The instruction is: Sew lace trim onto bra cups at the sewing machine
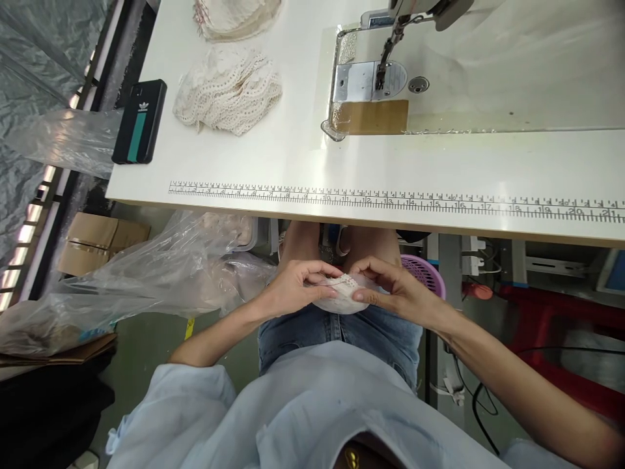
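Cloth bundle of thin white fabric with a cream, holed edging (344,296) sits pinched between both hands, above the lap. The left hand (300,283) grips its left side between thumb and fingers; the right hand (395,290) grips its right side the same way. Directly beneath the grip are faded blue denim shorts (288,342), and nearer the body a loose pale-blue shirt (312,404). Just beyond the right hand shows a round purple perforated plastic basket (437,277). Left of the grip spreads a clear crinkled plastic bag (185,273). Ahead of the grip runs a white tabletop (293,156) with a black printed ruler (390,198); farther ahead, rightward, stands a sewing machine with a silver metal plate (359,83), and leftward lies a cream eyelet-fabric pile (229,91) beside a black phone with a green stripe (139,124).
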The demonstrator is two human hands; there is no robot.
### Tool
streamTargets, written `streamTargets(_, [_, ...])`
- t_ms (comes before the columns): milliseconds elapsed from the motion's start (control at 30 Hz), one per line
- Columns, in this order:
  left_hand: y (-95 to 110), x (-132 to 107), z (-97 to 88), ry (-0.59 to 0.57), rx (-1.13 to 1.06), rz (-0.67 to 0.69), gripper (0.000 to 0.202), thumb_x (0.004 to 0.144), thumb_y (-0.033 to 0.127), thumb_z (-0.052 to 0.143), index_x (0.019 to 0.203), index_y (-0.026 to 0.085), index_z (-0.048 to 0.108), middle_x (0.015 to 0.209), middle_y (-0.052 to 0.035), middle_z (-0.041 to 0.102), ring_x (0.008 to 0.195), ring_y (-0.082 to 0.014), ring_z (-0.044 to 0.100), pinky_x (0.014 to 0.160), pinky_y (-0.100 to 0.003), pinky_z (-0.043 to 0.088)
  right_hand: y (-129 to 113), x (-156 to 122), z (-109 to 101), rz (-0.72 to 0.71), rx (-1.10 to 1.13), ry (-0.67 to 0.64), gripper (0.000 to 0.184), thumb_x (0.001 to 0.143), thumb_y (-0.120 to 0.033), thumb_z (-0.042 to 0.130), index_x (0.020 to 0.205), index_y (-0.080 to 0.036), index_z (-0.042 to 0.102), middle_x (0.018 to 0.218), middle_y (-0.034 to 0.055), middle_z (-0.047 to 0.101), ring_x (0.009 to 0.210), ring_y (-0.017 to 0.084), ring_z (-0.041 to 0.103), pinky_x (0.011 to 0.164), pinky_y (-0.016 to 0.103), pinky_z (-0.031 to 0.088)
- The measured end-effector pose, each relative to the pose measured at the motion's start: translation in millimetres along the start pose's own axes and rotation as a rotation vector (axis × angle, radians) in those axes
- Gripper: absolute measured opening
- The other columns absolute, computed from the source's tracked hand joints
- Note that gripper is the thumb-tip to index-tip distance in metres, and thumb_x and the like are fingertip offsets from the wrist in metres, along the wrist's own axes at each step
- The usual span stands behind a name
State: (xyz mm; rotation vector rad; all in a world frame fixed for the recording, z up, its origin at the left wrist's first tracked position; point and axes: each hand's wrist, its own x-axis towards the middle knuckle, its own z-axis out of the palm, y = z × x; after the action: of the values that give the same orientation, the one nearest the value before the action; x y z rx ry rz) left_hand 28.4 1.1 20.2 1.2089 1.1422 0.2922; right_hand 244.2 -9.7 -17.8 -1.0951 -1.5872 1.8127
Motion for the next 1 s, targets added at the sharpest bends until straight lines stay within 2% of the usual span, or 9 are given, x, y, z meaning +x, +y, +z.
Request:
streamTargets(200, [-0.6, -3.5, 0.9, 0.023, 0.046, 0.062, 0.031, 0.077, 0.033, 0.067, 0.100, 0.016, 0.058, 0.069, 0.0002, 0.069, 0.060, -0.0105, 0.058, 0.059, -0.020, 0.042, -0.5, 3.7, 4.3, -0.116, -0.034, 0.001, 0.028, 0.083, -0.038, 0.062, 0.106, -0.024, 0.055, 0.089, 0.0016, 0.057, 0.080, 0.015, 0.055, 0.067, 0.026, 0.046])
streamTargets(333, [-0.3, -6.2, 0.7, 0.052, 0.118, 0.126, 0.027, 0.078, 0.034, 0.065, 0.096, 0.017, 0.056, 0.066, 0.0031, 0.067, 0.054, -0.0076, 0.052, 0.053, -0.018, 0.036, -3.7, 6.7, 5.4, -0.082, -0.060, -0.043, 0.027, 0.084, -0.041, 0.062, 0.102, -0.023, 0.057, 0.088, 0.0015, 0.056, 0.080, 0.015, 0.053, 0.068, 0.027, 0.044])
streamTargets(533, [1.1, -7.6, -2.1, 0.069, 0.188, 0.163, 0.024, 0.076, 0.035, 0.068, 0.089, 0.017, 0.059, 0.068, 0.0035, 0.067, 0.058, -0.0080, 0.056, 0.054, -0.017, 0.037, -4.2, 12.0, 7.9, -0.071, -0.076, -0.094, 0.023, 0.082, -0.041, 0.063, 0.089, -0.020, 0.056, 0.080, -0.0005, 0.054, 0.072, 0.013, 0.049, 0.065, 0.026, 0.041])
streamTargets(633, [0.9, -6.4, -6.0, 0.090, 0.195, 0.174, 0.024, 0.073, 0.036, 0.071, 0.080, 0.015, 0.061, 0.062, 0.0034, 0.064, 0.056, -0.0073, 0.055, 0.053, -0.017, 0.037, -9.1, 13.6, 7.8, -0.070, -0.019, -0.079, 0.019, 0.083, -0.037, 0.063, 0.081, -0.019, 0.056, 0.077, -0.0009, 0.053, 0.071, 0.013, 0.049, 0.065, 0.026, 0.042])
streamTargets(733, [9.2, -10.4, -17.2, 0.112, 0.160, 0.170, 0.026, 0.068, 0.037, 0.075, 0.072, 0.014, 0.062, 0.055, 0.0029, 0.060, 0.051, -0.0068, 0.052, 0.049, -0.017, 0.038, -18.5, 12.8, 4.7, -0.082, 0.089, -0.043, 0.019, 0.083, -0.035, 0.063, 0.079, -0.019, 0.054, 0.086, 0.0021, 0.058, 0.080, 0.015, 0.054, 0.069, 0.028, 0.045])
streamTargets(833, [40.6, -22.9, -42.3, 0.309, 0.183, 0.266, 0.023, 0.067, 0.034, 0.076, 0.070, 0.016, 0.064, 0.057, 0.0019, 0.063, 0.049, -0.0076, 0.055, 0.047, -0.018, 0.042, -27.2, 9.2, -1.9, -0.101, 0.215, 0.003, 0.019, 0.083, -0.032, 0.063, 0.079, -0.019, 0.050, 0.093, 0.0037, 0.059, 0.083, 0.015, 0.056, 0.068, 0.027, 0.047])
streamTargets(933, [97.7, -32.5, -80.4, 0.731, 0.367, 0.614, 0.012, 0.071, 0.029, 0.073, 0.074, 0.021, 0.066, 0.061, 0.0055, 0.063, 0.052, -0.0056, 0.055, 0.046, -0.017, 0.044, -30.1, 5.9, -9.2, -0.074, 0.224, 0.038, 0.023, 0.083, -0.034, 0.064, 0.079, -0.020, 0.047, 0.070, -0.0026, 0.053, 0.062, 0.010, 0.050, 0.055, 0.022, 0.041])
streamTargets(967, [119.4, -31.9, -94.1, 0.896, 0.462, 0.729, 0.012, 0.072, 0.029, 0.072, 0.077, 0.020, 0.066, 0.065, 0.0059, 0.063, 0.056, -0.0051, 0.056, 0.050, -0.017, 0.046, -29.7, 5.2, -11.1, -0.059, 0.206, 0.046, 0.023, 0.083, -0.035, 0.064, 0.081, -0.020, 0.047, 0.064, -0.0045, 0.050, 0.057, 0.009, 0.047, 0.052, 0.021, 0.039])
streamTargets(1000, [140.5, -28.8, -106.7, 0.990, 0.577, 0.794, 0.017, 0.073, 0.030, 0.071, 0.083, 0.018, 0.066, 0.069, 0.0065, 0.062, 0.057, -0.0042, 0.055, 0.053, -0.018, 0.046, -28.9, 4.6, -12.8, -0.047, 0.187, 0.055, 0.023, 0.083, -0.037, 0.064, 0.084, -0.020, 0.047, 0.061, -0.0055, 0.049, 0.053, 0.008, 0.044, 0.049, 0.021, 0.037])
